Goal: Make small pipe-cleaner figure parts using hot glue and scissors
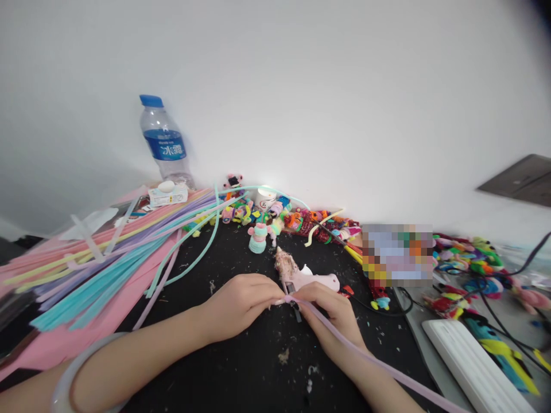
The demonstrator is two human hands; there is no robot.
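Note:
Both hands meet over the middle of the black tabletop (206, 367). A long lilac pipe cleaner (357, 346) runs from between them over my right forearm to the lower right edge. My left hand (245, 304) pinches its end, where a small pale pink bit shows at the fingertips. Close beside, my right hand (329, 315) pinches the same pipe cleaner. Just behind the fingers lies a pink hot glue gun (316, 280) on its stand, its nozzle crusted with brown residue. A small mint and pink pipe-cleaner figure (258, 238) stands beyond it.
At left, bundles of coloured pipe cleaners (116, 252) lie on pink sheeting. A water bottle (166, 143) stands behind them, by the wall. Several finished pipe-cleaner figures (301, 221) line the back. At right are a white power strip (469, 364) and black cables (486, 298). Scraps dot the table.

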